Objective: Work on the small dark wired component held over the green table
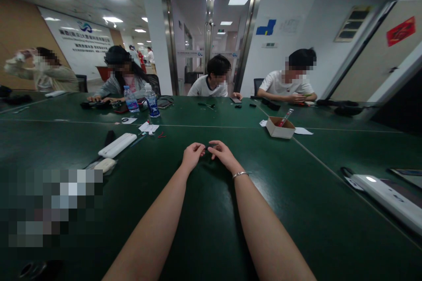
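Note:
Both of my arms reach forward over the dark green table (211, 210). Between my fingertips is a small black object (207, 148), too small and dark for me to name. My left hand (193, 156) pinches its left side with thumb and forefinger. On the other side, my right hand (223, 154) has its thumb and curled fingers at the object's right end; part of it is hidden by the fingers. A silvery bracelet (241, 174) circles my right wrist.
A small open box (281, 128) with a tube-like item stands ahead right. Two bottles (152, 102) stand ahead left. A white power bank-like block (118, 145) lies left, a long white device (389, 199) right. Several people sit across the table; a glass door (208, 30) is behind them.

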`<state>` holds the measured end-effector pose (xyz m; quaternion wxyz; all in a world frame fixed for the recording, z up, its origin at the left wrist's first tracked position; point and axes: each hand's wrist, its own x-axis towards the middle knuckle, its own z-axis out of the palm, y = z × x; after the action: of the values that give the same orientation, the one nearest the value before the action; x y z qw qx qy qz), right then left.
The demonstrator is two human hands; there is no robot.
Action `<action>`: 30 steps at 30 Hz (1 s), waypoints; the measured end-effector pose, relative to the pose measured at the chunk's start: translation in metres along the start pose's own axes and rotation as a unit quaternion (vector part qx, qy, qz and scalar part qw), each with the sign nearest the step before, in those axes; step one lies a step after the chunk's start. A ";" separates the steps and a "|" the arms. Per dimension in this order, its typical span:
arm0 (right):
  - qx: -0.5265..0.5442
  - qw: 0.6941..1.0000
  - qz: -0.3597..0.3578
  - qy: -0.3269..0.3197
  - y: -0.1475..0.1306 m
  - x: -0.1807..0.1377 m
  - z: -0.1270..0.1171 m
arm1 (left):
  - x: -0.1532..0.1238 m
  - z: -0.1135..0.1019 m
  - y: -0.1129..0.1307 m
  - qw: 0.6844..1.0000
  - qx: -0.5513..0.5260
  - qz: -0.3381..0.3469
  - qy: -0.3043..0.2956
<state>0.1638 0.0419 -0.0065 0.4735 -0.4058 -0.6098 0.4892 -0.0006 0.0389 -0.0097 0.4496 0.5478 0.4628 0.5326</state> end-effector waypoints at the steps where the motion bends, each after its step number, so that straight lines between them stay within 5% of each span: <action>1: -0.005 1.000 0.005 -0.002 0.000 0.000 0.000 | 0.000 0.000 -0.001 1.000 -0.001 0.000 -0.001; 7: 0.007 1.000 -0.006 0.018 -0.001 0.000 0.000 | 0.001 -0.001 -0.003 1.000 0.003 0.004 -0.006; 19: 0.025 0.998 -0.016 -0.061 -0.003 -0.001 -0.002 | 0.000 -0.003 -0.004 0.994 0.105 0.020 -0.006; 30: 0.019 0.999 -0.004 -0.041 -0.001 0.000 -0.002 | -0.003 0.001 0.001 0.998 0.054 0.034 -0.013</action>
<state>0.1657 0.0427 -0.0055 0.4578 -0.3739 -0.6207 0.5151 0.0003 0.0357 -0.0092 0.4073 0.5931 0.4663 0.5148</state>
